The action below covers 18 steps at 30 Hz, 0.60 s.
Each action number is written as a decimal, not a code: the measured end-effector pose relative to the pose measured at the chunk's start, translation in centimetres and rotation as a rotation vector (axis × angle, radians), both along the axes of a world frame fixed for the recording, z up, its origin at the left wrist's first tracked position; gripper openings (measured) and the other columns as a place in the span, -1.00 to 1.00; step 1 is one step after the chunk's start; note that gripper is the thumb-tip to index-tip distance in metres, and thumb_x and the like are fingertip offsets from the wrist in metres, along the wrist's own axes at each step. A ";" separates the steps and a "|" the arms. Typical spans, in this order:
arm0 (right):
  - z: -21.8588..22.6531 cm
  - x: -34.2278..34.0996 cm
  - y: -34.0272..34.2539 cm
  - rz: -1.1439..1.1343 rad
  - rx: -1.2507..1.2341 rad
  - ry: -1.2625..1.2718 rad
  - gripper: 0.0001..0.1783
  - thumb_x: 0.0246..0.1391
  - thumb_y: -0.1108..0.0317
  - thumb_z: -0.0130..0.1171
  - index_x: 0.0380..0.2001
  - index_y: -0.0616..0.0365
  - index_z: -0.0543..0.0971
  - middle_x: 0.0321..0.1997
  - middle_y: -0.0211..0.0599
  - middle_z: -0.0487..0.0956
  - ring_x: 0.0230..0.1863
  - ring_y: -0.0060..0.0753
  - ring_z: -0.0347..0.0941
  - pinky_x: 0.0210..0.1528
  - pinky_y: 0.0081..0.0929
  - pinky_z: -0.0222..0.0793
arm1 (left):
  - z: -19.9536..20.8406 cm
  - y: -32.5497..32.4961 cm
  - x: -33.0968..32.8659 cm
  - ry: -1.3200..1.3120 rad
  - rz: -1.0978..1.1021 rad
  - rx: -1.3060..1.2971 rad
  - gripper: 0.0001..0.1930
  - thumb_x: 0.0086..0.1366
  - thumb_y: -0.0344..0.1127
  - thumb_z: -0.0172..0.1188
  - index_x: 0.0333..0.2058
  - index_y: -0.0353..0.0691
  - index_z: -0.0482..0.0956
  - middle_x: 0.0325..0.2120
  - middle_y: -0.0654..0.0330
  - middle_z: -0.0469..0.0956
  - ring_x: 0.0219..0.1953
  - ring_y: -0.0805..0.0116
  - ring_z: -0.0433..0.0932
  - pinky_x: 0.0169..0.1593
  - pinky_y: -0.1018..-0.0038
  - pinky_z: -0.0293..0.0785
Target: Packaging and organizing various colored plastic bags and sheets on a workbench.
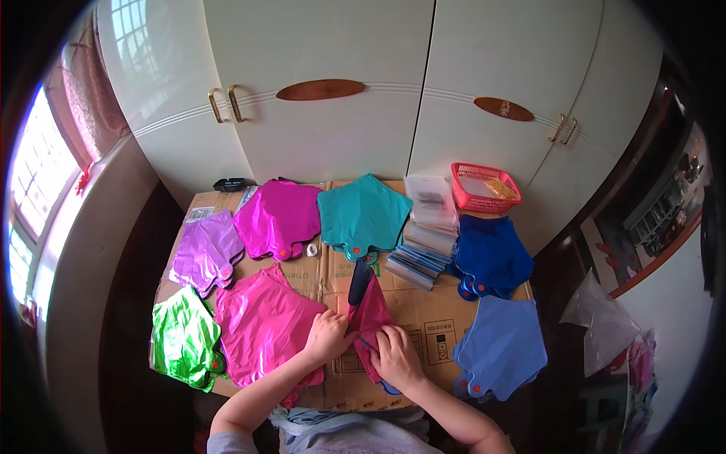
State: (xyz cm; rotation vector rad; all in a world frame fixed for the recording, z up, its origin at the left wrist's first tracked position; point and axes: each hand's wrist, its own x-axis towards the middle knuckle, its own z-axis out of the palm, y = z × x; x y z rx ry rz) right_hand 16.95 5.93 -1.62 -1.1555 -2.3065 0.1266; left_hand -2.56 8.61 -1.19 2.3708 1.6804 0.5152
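Observation:
Both my hands are on a folded pink foil balloon (372, 314) at the middle front of the cardboard. My left hand (328, 337) has its fingers closed at the left edge of the balloon. On the right side, my right hand (398, 356) grips it lower down, fingers bent over the foil. A dark, flat strip (360, 284) sticks up from the top of the fold. Left of my hands lies a pile of flat bright pink foil balloons (265, 325), partly behind my left forearm. A bit of blue shows under my right hand.
Around the cardboard (408, 306) lie flat foil balloons: green (184, 340), lilac (204, 251), magenta (276, 216), teal (367, 212), dark blue (493, 253) and pale blue (503, 344). Grey-blue strips (422, 256), clear bags (431, 198) and a red basket (484, 204) stand far right, before a white cupboard (325, 144).

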 end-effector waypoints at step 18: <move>-0.5 0.0 -0.3 -0.110 0.006 -0.020 -0.53 -0.05 0.21 0.20 -0.12 0.30 0.44 0.00 0.11 0.36 0.04 0.10 0.31 0.10 -0.13 0.31 | 0.0 -0.8 0.4 -0.050 0.058 -0.047 -0.68 0.01 -0.08 0.30 -0.49 -0.23 0.51 -0.50 0.17 0.54 -0.29 0.16 0.49 -0.22 0.24 0.31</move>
